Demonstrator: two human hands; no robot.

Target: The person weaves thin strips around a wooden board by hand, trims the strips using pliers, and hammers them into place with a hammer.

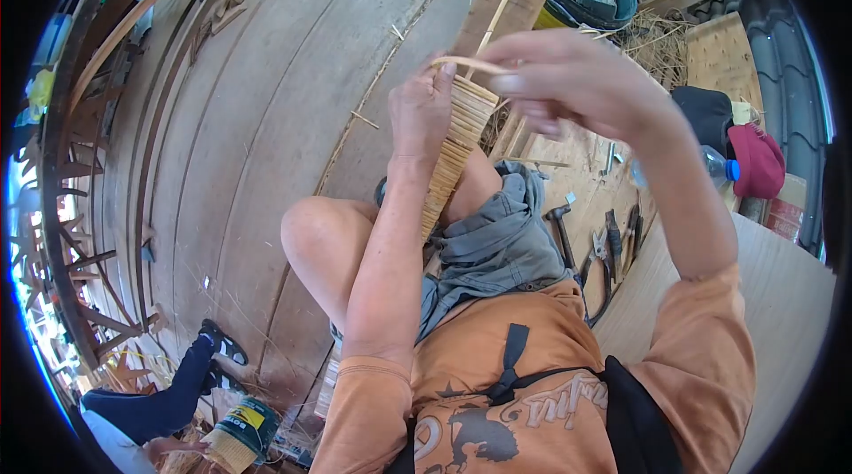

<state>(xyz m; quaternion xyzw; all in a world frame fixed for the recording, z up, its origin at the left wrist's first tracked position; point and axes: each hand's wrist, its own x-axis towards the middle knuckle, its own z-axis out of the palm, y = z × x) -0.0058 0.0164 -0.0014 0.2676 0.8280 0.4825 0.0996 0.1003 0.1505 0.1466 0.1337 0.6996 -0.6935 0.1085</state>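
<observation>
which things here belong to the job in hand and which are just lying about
Seem part of the job: slatted piece in the left hand; thin bent strip running to the right hand.
Seem just lying about: hammer, shears, bottle.

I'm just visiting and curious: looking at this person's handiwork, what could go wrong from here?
The pale strip is bent in a curve between the left hand and the blurred right hand; it might crack or spring loose. The slatted piece could shift if the left hand's hold on it slackens. And the scissor-like tool lies close beside the person's shorts, so a careless reach there might cause a nick.
</observation>
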